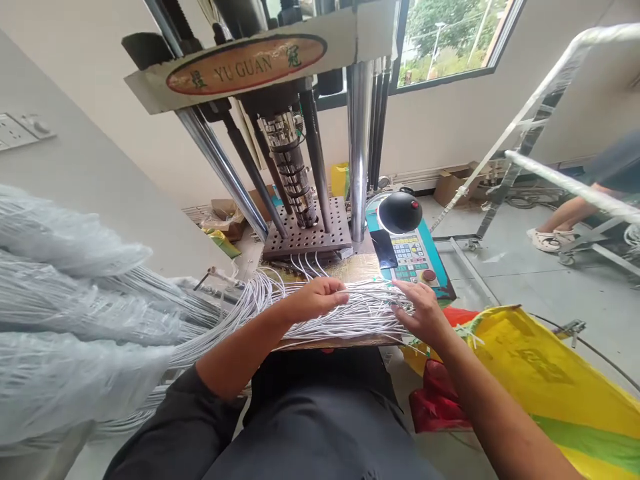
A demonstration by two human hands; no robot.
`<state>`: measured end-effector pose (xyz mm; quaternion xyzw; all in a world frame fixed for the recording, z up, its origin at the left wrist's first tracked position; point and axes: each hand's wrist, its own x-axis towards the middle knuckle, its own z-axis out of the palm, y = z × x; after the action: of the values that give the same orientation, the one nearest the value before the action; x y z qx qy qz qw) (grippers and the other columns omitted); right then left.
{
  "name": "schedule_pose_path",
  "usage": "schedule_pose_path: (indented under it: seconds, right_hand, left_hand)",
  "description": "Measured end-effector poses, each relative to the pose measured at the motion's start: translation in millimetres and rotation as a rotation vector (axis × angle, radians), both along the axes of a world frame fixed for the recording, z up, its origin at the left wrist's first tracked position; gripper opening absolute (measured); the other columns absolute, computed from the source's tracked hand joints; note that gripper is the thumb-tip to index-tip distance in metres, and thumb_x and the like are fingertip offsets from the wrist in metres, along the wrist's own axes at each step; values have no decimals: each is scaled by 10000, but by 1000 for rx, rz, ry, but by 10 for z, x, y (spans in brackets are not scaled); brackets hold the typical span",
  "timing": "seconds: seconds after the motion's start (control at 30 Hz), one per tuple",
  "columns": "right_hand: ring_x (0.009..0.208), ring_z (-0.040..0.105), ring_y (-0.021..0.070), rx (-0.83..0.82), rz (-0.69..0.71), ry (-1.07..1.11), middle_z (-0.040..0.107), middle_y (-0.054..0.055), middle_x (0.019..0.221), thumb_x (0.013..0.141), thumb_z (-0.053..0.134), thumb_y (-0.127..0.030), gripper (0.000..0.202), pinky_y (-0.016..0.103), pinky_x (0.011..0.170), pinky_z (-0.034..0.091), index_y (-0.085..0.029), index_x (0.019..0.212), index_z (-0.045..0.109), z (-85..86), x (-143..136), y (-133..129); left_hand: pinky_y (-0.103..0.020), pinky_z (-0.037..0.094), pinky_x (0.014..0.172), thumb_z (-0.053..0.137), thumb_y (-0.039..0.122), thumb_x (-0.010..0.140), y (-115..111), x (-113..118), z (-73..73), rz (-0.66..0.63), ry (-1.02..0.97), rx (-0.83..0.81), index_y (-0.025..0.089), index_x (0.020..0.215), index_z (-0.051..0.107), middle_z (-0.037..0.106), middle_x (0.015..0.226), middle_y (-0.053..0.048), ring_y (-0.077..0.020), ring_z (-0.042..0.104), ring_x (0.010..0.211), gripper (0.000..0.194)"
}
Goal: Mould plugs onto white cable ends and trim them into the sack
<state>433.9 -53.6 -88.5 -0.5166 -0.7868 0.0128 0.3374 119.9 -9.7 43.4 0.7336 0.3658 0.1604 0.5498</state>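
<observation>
A thick bundle of thin white wires (345,323) lies across the work table in front of me. My left hand (317,300) is over the middle of the bundle, its fingers curled and pinched around white wire. To its right, my right hand (423,310) has its thumb and fingers closed around the wire ends. How many wires each hand grips is hidden. Just beyond the hands stands a press with a perforated metal plate (333,233). A few white wires run from under this plate toward the bundle.
Plastic-wrapped wire bundles (75,313) hang at the left. A control panel (407,250) with a phone (383,249) and a black lamp (399,213) stands right of the press. A yellow sack (555,373) is at my right, and a person's legs (575,207) show behind a white metal frame (555,173).
</observation>
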Motion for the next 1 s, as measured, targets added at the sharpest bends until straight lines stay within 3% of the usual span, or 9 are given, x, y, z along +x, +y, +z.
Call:
schedule_pose_path:
  seconds: [0.13,0.2,0.43,0.57,0.67,0.73,0.8,0.87,1.0]
  right_hand:
    - [1290,604,322,-87,-74,-50,617,141,1442,830,589,-168,659,568,1110,375,-204,1480,482,56,-61,-32]
    - [1286,607,323,-68,-112,-20,624,152,1430,824,580,-147,650,554,1098,400,-186,1467,496,66,-99,-41]
    - [1223,646,322,-101,-119,196,685,152,1337,856,650,-286,541,511,1059,477,-186,1385,595,-25,-135,-5]
    - [1309,563,362,-94,-203,288,588,175,1451,833,678,-320,620,578,1095,431,-197,1430,567,-41,-199,-48]
    - [996,684,262,-287,-135,572,716,122,1148,830,709,-389,662,440,898,568,-195,1445,558,43,-208,-98]
    - [817,680,201,-471,-47,768,725,55,931,810,748,-452,684,370,803,586,-194,1423,585,147,-149,-109]
    - [831,691,209,-617,9,844,740,58,902,764,791,-506,634,356,807,585,-182,1299,690,268,-41,-87]
    - [875,708,241,-686,-5,791,768,83,925,727,804,-543,499,359,817,581,-178,1068,796,375,73,-34]
    - [838,714,242,-633,-89,613,780,61,855,764,737,-550,352,340,787,562,-216,835,823,491,128,88]
  left_hand:
    - [-254,336,627,550,468,960,8,209,-50,53,144,330,171,739,534,471,691,27,-115,419,662,370]
    - [-259,325,617,563,474,946,29,244,-73,37,203,350,174,705,511,468,670,27,-119,416,649,388]
    - [-222,222,483,586,614,913,119,-28,-36,-25,-31,-130,177,787,540,334,548,83,-70,269,475,457]
    - [-221,218,478,615,618,889,109,-80,-107,38,-77,-157,172,809,558,314,525,96,-66,246,459,456]
    - [-232,288,532,593,596,905,79,-34,-152,49,34,37,165,738,553,394,589,58,-83,333,536,464]
    - [-240,336,593,576,566,924,75,-22,-132,42,97,174,159,699,540,445,656,33,-99,393,619,467]
    - [-240,354,620,550,540,948,98,-57,-72,32,121,210,152,738,571,464,691,24,-108,416,659,442]
    - [-233,340,585,545,541,956,138,-120,-5,-15,121,142,146,798,604,444,671,32,-102,396,623,429]
    - [-238,315,531,553,549,948,186,-120,14,-189,126,2,152,804,611,419,605,43,-98,368,547,427]
